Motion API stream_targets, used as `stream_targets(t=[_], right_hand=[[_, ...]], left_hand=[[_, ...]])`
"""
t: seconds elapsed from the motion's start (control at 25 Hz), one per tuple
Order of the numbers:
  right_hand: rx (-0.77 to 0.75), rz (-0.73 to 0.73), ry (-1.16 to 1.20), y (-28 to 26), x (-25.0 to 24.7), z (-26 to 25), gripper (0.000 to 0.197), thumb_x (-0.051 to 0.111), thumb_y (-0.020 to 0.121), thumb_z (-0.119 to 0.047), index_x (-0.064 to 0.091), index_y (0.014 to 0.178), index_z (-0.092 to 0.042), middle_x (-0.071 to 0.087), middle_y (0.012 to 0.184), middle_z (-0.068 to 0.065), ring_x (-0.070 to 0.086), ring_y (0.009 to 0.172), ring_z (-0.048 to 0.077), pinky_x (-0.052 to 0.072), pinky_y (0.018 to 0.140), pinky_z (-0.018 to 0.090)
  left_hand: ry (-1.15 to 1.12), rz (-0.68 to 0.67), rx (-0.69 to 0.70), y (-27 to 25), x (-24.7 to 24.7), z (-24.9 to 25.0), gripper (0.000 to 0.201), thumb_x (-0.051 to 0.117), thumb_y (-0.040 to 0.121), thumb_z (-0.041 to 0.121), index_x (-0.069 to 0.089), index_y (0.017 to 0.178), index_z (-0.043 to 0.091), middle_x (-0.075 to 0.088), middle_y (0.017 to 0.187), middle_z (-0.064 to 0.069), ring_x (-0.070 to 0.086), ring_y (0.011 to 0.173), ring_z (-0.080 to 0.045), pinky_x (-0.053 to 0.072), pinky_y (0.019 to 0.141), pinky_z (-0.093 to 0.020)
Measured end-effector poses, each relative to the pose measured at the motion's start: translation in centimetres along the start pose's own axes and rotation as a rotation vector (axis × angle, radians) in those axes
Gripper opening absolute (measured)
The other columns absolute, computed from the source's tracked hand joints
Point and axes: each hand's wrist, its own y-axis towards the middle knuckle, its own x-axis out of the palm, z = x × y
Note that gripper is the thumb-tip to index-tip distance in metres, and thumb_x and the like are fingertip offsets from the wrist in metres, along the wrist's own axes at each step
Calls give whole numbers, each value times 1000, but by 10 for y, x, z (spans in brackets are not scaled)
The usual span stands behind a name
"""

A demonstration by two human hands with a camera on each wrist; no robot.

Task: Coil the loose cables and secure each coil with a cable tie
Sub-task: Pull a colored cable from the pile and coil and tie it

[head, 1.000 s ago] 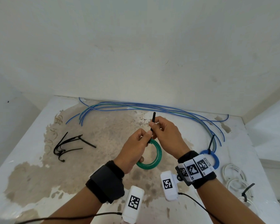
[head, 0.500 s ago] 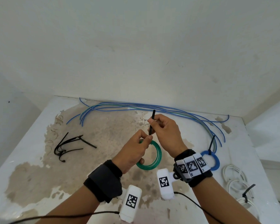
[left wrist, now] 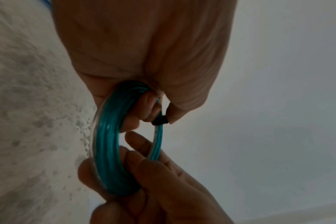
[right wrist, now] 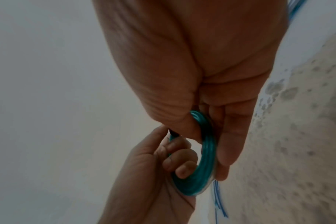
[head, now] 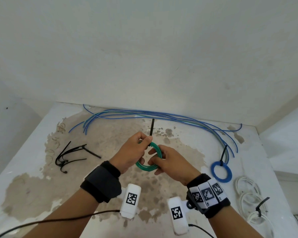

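1. No readable writing; only black-and-white square code tags (head: 207, 194) on the wristbands and wrist cameras.
2. The green coil (head: 149, 160) is held above the stained surface (head: 33, 186) between both hands.
3. Left hand (head: 132, 152) pinches the black cable tie (head: 151, 127) at the coil's top; its tail points up.
4. Right hand (head: 170, 162): fingers (right wrist: 232, 136) and thumb clasp the coil's right side.

The left hand (left wrist: 144, 50) fills the upper frame, pinching a black cable tie (left wrist: 160, 121) against the green coil (left wrist: 107, 145) at centre. The right hand (left wrist: 163, 189) grips the coil from below; stained surface (left wrist: 29, 121) at left.
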Motion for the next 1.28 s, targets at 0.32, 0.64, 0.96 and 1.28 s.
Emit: stream_targets(t=[0.32,0.64,0.96,1.28], right_hand=[[9,-33,85,0,1,-9,19,55,102,-9,60,120,-7,75,104,9,75,88,18,63,76,30],[37,-40,155,0,4,-9,19,54,103,-14,59,122,-12,74,108,5,75,92,19,63,78,34],[50,178,404,14,-7,-20,29,62,98,-41,75,100,-14,77,97,2,68,82,14,52,70,25],[19,237,462,26,-14,-19,14,69,95,-24,76,94,-12,74,83,-1,69,79,10,48,77,31]], left_hand=[[-36,21,-7,1,-1,0,26,55,101,38,54,91,14,47,62,8,36,44,-13,37,45,-29],[13,61,38,-4,5,-1,28,53,102,39,53,93,12,49,64,7,34,47,-13,33,41,-26],[10,-15,27,-11,15,3,29,51,102,39,49,83,18,44,64,6,29,49,-10,31,43,-26],[62,-27,38,-11,20,3,29,52,101,42,48,83,20,44,67,4,31,50,-12,35,43,-25]])
